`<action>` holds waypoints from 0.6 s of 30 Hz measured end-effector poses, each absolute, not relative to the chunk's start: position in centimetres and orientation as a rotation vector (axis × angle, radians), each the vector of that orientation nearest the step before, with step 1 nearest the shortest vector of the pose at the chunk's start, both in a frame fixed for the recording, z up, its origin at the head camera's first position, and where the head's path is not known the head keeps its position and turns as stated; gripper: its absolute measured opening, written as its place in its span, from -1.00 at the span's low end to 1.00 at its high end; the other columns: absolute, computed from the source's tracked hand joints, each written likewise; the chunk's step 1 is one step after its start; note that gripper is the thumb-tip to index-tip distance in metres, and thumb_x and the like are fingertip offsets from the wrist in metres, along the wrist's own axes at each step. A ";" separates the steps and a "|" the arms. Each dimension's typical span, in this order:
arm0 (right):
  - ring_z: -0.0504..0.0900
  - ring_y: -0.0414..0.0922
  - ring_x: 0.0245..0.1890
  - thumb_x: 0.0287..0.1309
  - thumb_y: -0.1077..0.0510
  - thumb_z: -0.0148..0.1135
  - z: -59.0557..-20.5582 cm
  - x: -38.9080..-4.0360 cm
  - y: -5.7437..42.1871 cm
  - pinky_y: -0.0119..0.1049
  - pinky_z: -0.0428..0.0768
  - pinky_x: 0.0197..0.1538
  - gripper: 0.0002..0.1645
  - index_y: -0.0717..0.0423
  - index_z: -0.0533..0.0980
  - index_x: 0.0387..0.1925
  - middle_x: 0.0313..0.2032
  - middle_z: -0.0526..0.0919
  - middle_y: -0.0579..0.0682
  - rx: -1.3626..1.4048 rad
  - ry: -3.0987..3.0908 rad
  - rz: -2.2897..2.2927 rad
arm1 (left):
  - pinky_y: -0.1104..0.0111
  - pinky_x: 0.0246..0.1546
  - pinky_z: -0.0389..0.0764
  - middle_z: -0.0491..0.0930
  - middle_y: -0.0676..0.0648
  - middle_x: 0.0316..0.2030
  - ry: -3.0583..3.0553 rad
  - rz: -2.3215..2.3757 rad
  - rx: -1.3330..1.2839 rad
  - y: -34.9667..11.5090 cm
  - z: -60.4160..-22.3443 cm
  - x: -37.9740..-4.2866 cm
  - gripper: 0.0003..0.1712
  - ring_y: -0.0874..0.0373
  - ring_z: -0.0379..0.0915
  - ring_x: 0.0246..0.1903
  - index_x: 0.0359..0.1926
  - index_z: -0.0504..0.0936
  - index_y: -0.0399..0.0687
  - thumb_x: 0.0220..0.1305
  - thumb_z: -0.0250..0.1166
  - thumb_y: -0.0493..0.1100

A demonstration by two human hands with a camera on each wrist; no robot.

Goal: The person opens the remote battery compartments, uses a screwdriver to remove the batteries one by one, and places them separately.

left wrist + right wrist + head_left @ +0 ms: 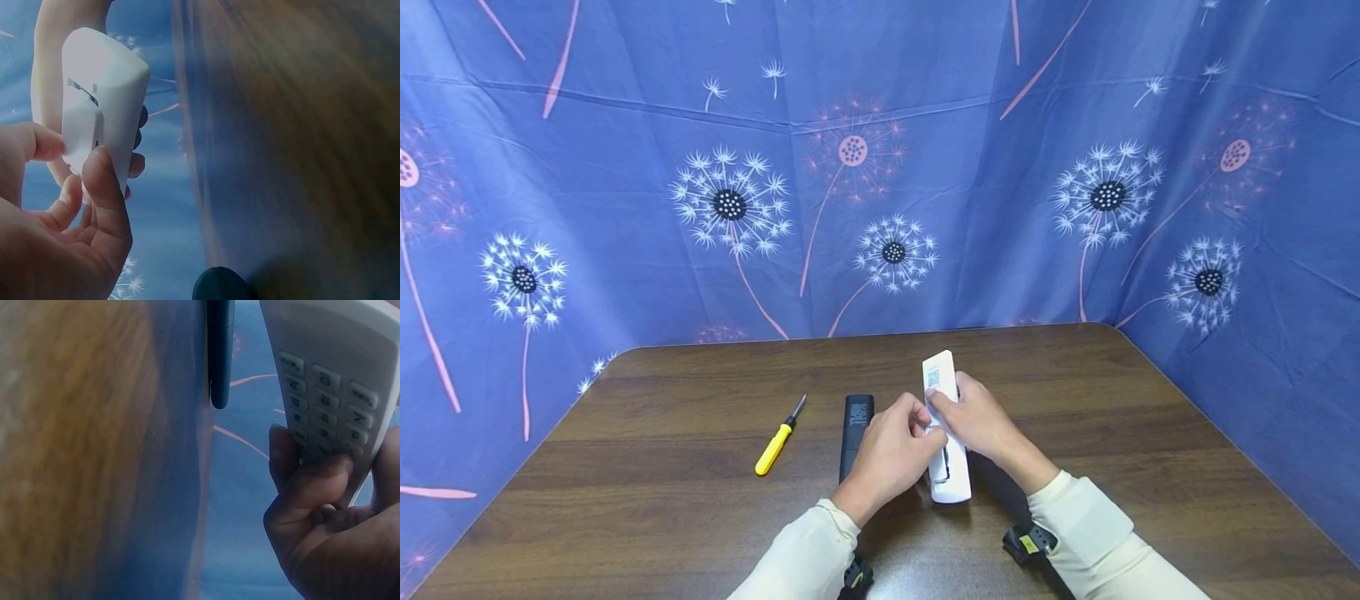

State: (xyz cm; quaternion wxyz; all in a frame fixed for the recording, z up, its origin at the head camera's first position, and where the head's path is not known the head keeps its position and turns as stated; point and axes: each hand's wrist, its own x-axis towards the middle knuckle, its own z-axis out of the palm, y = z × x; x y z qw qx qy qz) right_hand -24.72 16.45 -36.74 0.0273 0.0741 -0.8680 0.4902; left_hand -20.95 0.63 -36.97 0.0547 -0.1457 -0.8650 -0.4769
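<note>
A white remote control (940, 367) is held up over the table with its labelled back facing up. My right hand (988, 425) grips it along its right side, thumb across the back. In the right wrist view, curled fingers (319, 478) press against the remote's button side (328, 337). At the lower part of the back, my left hand (891, 450) pinches the battery cover (81, 128) between its fingertips. The cover sits a little raised from its slot in the left wrist view, with a dark gap at its edge.
A black remote control (856, 417) lies face down on the wooden table (662, 450), just left of the white one and partly behind my left hand. Farther left lies a yellow-handled screwdriver (772, 450). A blue dandelion-print curtain (970, 250) hangs behind the table.
</note>
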 end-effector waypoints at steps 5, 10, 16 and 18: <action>0.65 -0.06 -0.39 0.37 0.08 0.15 -36.7 -24.8 16.5 -0.22 0.61 -0.38 -0.57 0.41 0.42 0.02 -0.28 0.62 0.16 0.227 -2.670 1.508 | 0.36 -0.49 0.42 0.48 0.10 -0.46 -2.619 -1.457 -0.431 0.7 -37.0 -21.0 -0.85 0.24 0.39 -0.48 -0.29 0.51 0.01 0.13 0.32 -0.14; 0.67 -0.07 -0.43 0.37 0.07 0.14 -36.8 -24.7 16.7 -0.21 0.63 -0.40 -0.56 0.40 0.41 0.02 -0.29 0.62 0.16 0.230 -2.669 1.542 | 0.34 -0.50 0.42 0.47 0.08 -0.45 -2.629 -1.497 -0.397 0.7 -36.8 -20.9 -0.82 0.22 0.39 -0.48 -0.24 0.51 0.01 0.16 0.32 -0.14; 0.69 -0.06 -0.46 0.37 0.09 0.14 -36.8 -24.7 16.7 -0.21 0.65 -0.41 -0.57 0.40 0.40 0.03 -0.32 0.63 0.16 0.227 -2.648 1.586 | 0.34 -0.52 0.40 0.47 0.11 -0.44 -2.634 -1.476 -0.393 0.5 -36.8 -20.9 -0.80 0.23 0.38 -0.50 -0.20 0.54 0.01 0.14 0.32 -0.12; 0.69 -0.06 -0.48 0.37 0.09 0.14 -36.7 -24.8 16.7 -0.20 0.65 -0.42 -0.59 0.39 0.41 0.01 -0.34 0.63 0.16 0.225 -2.640 1.594 | 0.34 -0.53 0.40 0.47 0.11 -0.45 -2.630 -1.462 -0.408 0.4 -36.7 -20.9 -0.81 0.24 0.38 -0.50 -0.21 0.56 0.01 0.14 0.32 -0.12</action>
